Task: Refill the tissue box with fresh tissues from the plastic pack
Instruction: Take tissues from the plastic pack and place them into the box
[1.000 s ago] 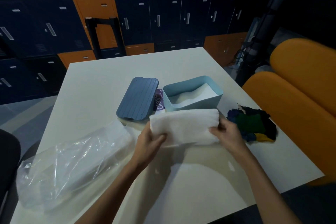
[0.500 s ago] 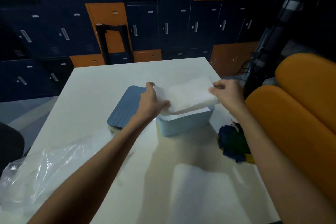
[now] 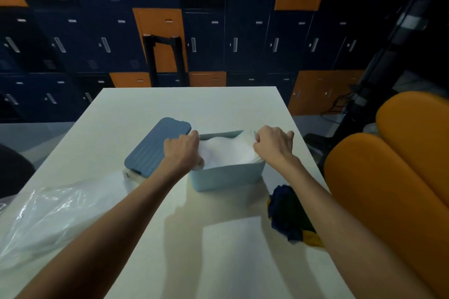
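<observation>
The fingertips of both hands are hidden behind the tissues [image 3: 227,152], and the bag [image 3: 56,211] is cut off at the left edge. The tissues sit in the open box [image 3: 227,176] on the table [image 3: 189,104]. The left hand [image 3: 182,150] and right hand [image 3: 274,144] are curled closed on the two ends of the stack. The lid [image 3: 158,145] lies beside the box.

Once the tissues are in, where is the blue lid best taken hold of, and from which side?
Probably by its two long edges near the middle, coming from above with the left hand, which is closest. The lid lies flat on the table, left of the tissue box; its long, narrow shape and ribbed top suit a pinch across its width.
</observation>
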### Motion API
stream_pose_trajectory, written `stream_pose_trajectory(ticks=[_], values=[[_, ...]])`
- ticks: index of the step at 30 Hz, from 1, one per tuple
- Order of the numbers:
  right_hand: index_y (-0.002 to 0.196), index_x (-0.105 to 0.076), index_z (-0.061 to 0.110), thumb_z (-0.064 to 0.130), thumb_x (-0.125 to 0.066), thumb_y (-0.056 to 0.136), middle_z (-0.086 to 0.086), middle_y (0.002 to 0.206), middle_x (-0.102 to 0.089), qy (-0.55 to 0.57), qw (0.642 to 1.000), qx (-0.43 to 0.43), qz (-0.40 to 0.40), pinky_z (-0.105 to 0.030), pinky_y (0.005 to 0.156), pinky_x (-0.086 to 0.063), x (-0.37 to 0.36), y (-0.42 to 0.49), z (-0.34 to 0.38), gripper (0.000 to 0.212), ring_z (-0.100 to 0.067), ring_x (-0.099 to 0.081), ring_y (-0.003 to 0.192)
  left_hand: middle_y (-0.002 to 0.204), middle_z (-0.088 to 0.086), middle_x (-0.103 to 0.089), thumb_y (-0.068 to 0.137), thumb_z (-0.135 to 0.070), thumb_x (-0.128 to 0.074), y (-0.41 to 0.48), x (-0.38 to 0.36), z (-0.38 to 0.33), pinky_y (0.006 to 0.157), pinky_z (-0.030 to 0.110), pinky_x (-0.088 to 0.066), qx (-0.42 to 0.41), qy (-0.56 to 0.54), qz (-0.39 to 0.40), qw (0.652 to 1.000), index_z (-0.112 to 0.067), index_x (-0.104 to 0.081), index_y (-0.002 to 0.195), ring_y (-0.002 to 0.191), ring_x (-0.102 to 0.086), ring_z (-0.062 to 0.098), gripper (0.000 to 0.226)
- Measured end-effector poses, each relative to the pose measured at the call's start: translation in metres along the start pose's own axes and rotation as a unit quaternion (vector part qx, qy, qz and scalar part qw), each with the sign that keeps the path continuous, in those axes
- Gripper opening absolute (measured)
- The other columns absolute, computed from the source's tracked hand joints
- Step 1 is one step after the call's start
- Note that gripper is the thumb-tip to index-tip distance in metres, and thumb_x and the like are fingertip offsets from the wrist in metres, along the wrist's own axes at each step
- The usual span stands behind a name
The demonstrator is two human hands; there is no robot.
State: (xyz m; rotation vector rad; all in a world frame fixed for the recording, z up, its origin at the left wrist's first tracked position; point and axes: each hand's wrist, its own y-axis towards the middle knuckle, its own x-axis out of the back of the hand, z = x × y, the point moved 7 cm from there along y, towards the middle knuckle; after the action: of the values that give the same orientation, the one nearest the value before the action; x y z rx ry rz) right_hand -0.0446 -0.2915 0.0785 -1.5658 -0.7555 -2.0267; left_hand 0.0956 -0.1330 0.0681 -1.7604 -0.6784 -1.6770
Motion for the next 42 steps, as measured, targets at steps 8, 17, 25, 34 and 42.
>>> stream_pose_trajectory(ticks=[8,17,25,34,42], values=[[0.085,-0.051,0.011,0.006,-0.051,0.084,-0.009,0.093,-0.062,-0.035,0.999,0.03,0.02,-0.038,0.082,-0.034,-0.015,-0.004,0.004,0.005,-0.027,-0.055,0.094,0.092,0.001,-0.061,0.081,-0.038,-0.069,0.001,-0.011,-0.009,0.074,0.033,-0.029,-0.016,0.089,-0.02,0.996,-0.013,-0.043,0.112,0.076,-0.051,0.022,0.048],[0.102,-0.058,0.013,0.008,-0.057,0.086,-0.01,0.109,-0.054,-0.101,0.994,0.018,0.041,-0.037,0.086,-0.034,-0.015,0.0,0.002,0.017,-0.027,-0.051,0.103,0.1,0.003,-0.053,0.084,-0.023,-0.065,-0.001,-0.001,-0.017,0.073,0.032,-0.027,-0.037,0.127,-0.133,0.982,-0.018,-0.043,0.117,0.078,-0.038,0.02,0.041],[0.108,-0.061,-0.002,-0.014,-0.047,0.082,-0.012,0.105,-0.06,-0.041,0.962,0.124,0.239,-0.034,0.058,-0.048,-0.048,0.007,0.034,0.033,-0.025,-0.063,0.081,0.093,-0.005,-0.057,0.084,-0.006,-0.049,0.006,-0.002,-0.012,0.082,0.037,-0.026,-0.077,0.192,-0.046,0.977,-0.021,-0.055,0.089,0.082,-0.038,0.019,0.017],[0.1,-0.059,0.001,-0.012,-0.048,0.083,-0.001,0.067,-0.033,-0.121,0.957,0.116,0.238,-0.024,0.054,-0.037,-0.062,0.017,0.038,0.024,-0.012,-0.035,0.058,0.095,-0.003,-0.052,0.083,-0.008,-0.049,0.016,-0.02,-0.004,0.09,0.043,-0.027,-0.053,0.108,0.022,0.992,-0.02,-0.058,0.096,0.083,-0.046,0.02,0.02],[0.105,-0.065,0.01,0.012,-0.065,0.084,-0.011,0.107,-0.061,0.003,0.981,0.066,0.182,-0.039,0.081,-0.053,-0.022,0.02,0.039,0.021,-0.029,-0.061,0.091,0.089,-0.003,-0.061,0.087,-0.018,-0.055,0.012,0.011,-0.001,0.079,0.039,-0.026,-0.112,0.093,-0.084,0.986,-0.019,-0.059,0.088,0.08,-0.045,0.021,0.003]])
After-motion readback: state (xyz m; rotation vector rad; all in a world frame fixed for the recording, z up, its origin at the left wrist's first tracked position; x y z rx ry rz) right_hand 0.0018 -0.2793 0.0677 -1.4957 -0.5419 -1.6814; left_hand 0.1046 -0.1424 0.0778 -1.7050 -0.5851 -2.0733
